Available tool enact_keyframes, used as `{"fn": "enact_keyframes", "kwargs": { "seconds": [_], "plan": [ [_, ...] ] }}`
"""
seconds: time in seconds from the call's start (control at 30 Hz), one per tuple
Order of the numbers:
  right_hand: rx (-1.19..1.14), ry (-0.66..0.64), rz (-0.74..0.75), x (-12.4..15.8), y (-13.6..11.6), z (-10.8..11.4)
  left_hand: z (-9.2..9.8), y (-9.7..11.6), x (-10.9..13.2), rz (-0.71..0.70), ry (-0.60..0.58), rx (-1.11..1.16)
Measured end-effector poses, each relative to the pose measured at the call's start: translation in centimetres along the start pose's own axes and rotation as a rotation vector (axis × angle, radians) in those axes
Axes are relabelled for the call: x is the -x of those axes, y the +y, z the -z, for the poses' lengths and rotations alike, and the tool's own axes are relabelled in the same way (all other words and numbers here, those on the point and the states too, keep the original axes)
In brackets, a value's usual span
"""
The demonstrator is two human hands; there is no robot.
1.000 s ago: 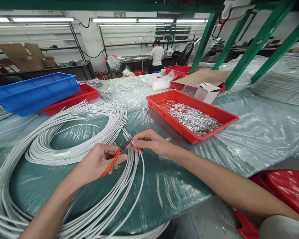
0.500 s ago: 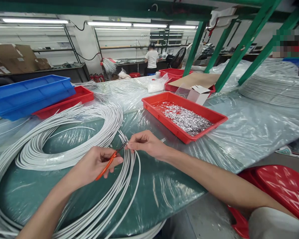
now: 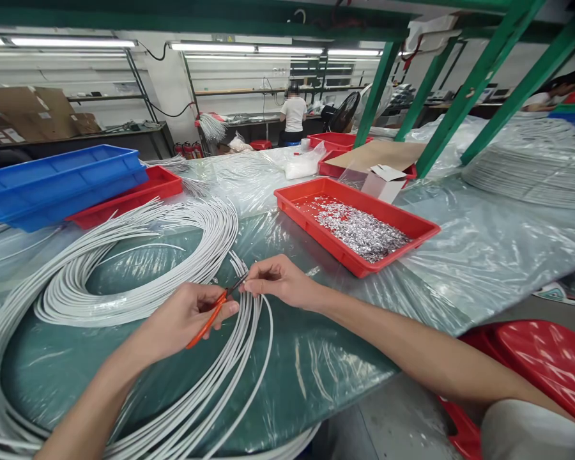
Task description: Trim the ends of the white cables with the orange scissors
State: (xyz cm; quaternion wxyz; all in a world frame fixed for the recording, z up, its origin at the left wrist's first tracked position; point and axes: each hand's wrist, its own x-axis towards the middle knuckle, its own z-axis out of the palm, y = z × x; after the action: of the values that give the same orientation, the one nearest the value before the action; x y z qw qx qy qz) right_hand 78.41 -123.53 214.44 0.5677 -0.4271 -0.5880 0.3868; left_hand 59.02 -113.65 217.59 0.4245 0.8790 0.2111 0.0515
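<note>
My left hand (image 3: 194,316) is closed around orange-handled pliers (image 3: 213,319), whose narrow dark jaws point up and right. The jaw tips meet the fingertips of my right hand (image 3: 278,281). Thumb and forefinger of that hand pinch the end of a white cable (image 3: 271,319), which curves down toward the front edge. Its very tip, and whatever sits on it, is too small to make out. Beneath both hands runs a loose bundle of white cables (image 3: 234,358). A thick coil of white cables (image 3: 76,303) lies to the left.
A red tray (image 3: 297,220) of small shiny metal pieces stands right of centre. Blue trays (image 3: 57,182) rest over another red tray (image 3: 167,185) at left. Green posts (image 3: 479,83) rise at right, and a red stool (image 3: 546,358) stands beside the table. A person (image 3: 293,115) is in the background.
The view has shifted very slightly. Both hands keep almost the same position, pliers and cable still held. At far right, a person's head and arm show more clearly.
</note>
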Motion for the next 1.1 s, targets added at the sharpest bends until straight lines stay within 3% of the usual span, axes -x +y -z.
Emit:
{"fn": "enact_keyframes", "kwargs": {
  "seconds": [0.23,0.47,0.6,0.7,0.83,1.1],
  "plan": [
    [-0.051,-0.022,-0.039,0.1,-0.5,0.1,-0.2,0.5,0.2,0.028,-0.021,0.057],
    [0.426,0.183,0.211,1.0,-0.8,-1.0,0.0,0.5,0.2,0.043,-0.017,0.037],
    [0.58,0.266,0.238,1.3,-0.7,-1.4,-0.2,0.1,0.2,0.062,-0.025,0.016],
    [0.472,0.26,0.193,1.1,-0.5,-1.3,-0.3,-0.1,0.1,0.063,-0.007,-0.011],
    [0.257,0.157,0.092,0.6,-0.1,-1.0,-0.3,0.0,0.1,0.042,0.025,-0.072],
    [0.141,0.08,0.063,0.4,-0.3,-0.9,-0.2,-0.1,0.1,0.003,0.016,-0.041]
  ]
}}
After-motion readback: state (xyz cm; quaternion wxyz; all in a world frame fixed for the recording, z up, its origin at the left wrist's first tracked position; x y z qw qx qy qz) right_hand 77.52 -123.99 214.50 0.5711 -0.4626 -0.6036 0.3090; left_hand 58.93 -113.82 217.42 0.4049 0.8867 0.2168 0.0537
